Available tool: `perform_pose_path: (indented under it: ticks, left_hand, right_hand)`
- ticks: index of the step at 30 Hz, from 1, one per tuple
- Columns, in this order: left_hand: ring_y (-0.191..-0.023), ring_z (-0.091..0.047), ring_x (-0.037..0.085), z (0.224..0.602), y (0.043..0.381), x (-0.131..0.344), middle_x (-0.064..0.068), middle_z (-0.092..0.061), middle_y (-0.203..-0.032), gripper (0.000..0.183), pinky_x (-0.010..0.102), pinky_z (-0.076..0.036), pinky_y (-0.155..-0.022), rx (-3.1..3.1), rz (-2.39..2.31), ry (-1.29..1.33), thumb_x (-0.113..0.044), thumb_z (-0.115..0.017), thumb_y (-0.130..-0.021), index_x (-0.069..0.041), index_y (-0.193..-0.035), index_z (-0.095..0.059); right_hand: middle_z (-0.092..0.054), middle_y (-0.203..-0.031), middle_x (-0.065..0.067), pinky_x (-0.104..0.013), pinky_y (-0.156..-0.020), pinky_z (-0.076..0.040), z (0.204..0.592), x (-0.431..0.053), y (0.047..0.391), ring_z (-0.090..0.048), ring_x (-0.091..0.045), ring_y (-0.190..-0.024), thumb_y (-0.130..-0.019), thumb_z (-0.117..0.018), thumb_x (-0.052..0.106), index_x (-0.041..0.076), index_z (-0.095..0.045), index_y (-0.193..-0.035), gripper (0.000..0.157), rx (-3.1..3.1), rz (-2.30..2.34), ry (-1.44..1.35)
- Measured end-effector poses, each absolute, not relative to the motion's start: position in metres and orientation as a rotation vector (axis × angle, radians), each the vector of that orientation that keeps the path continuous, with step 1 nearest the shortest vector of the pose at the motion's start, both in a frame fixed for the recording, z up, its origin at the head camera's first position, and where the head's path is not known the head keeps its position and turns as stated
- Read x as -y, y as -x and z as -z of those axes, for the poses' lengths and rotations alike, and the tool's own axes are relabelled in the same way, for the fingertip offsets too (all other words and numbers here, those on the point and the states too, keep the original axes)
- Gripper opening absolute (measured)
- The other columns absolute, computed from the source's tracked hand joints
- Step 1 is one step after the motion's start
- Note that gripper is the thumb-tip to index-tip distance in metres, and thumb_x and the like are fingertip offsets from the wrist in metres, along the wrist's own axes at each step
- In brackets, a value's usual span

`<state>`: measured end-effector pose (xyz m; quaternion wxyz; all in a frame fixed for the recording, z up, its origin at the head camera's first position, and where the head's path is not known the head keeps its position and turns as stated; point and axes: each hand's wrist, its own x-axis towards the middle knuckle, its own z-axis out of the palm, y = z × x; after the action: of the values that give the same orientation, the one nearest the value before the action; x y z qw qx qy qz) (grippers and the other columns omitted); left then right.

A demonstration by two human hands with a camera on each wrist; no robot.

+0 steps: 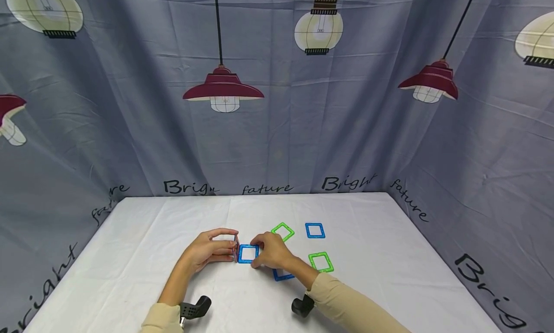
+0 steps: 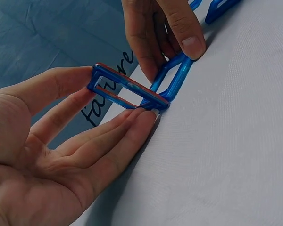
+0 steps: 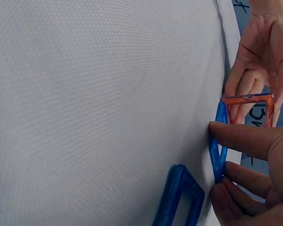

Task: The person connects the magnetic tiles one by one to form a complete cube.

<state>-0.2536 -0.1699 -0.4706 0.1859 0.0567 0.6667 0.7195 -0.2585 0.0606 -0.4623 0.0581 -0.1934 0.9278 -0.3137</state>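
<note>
My left hand (image 1: 210, 249) holds a square magnetic tile (image 2: 132, 85) on edge, with fingers at its top corner and along its bottom. This upright tile shows blue in the left wrist view and orange in the right wrist view. A second tile, a blue square frame (image 1: 248, 261), lies against its foot, low on the table. The right hand (image 1: 273, 251) grips that blue frame by its right side, thumb at the near corner and fingers at the far one. In the right wrist view the blue frame (image 3: 220, 113) meets the orange tile (image 3: 249, 99) at a corner.
Right of the hands lie a green tile (image 1: 321, 254) and a blue tile (image 1: 315, 236). Another green tile (image 1: 289, 235) sits behind the right hand, and a blue one (image 1: 283, 277) is partly hidden under the right wrist. A white cloth (image 1: 381, 294) covers the table; a grey curtain (image 1: 268, 145) hangs behind.
</note>
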Motion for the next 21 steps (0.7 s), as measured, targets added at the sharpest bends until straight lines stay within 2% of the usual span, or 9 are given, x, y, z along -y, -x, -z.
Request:
perform_pose_path:
  ticks: [13,21]
  left_hand:
    - [-0.096,-0.075,0.023,0.4746,0.2538,0.1697,0.019,-0.073,-0.116,0.051,0.042,-0.061,-0.088,-1.875,-2.058,-0.158,-0.011,-0.071,-0.095,0.003,-0.141,-0.056]
    - [-0.095,-0.074,0.022,0.4753,0.2532,0.1683,0.02,-0.072,-0.118,0.055,0.043,-0.061,-0.088,-1.922,-2.033,-0.167,-0.012,-0.072,-0.094,0.007,-0.142,-0.053]
  right_hand:
    - [-0.067,-0.1,-0.005,-0.03,-0.081,-0.05,0.462,-0.0608,0.2597,-0.053,-0.014,-0.089,-0.07,-0.093,0.015,0.006,-0.075,-0.115,0.05,-2.816,0.947,0.616]
    - [-0.067,-0.099,-0.002,-0.028,-0.08,-0.05,0.4613,-0.0613,0.2597,-0.053,-0.013,-0.088,-0.07,-0.093,0.017,0.008,-0.075,-0.116,0.05,-2.813,0.916,0.593]
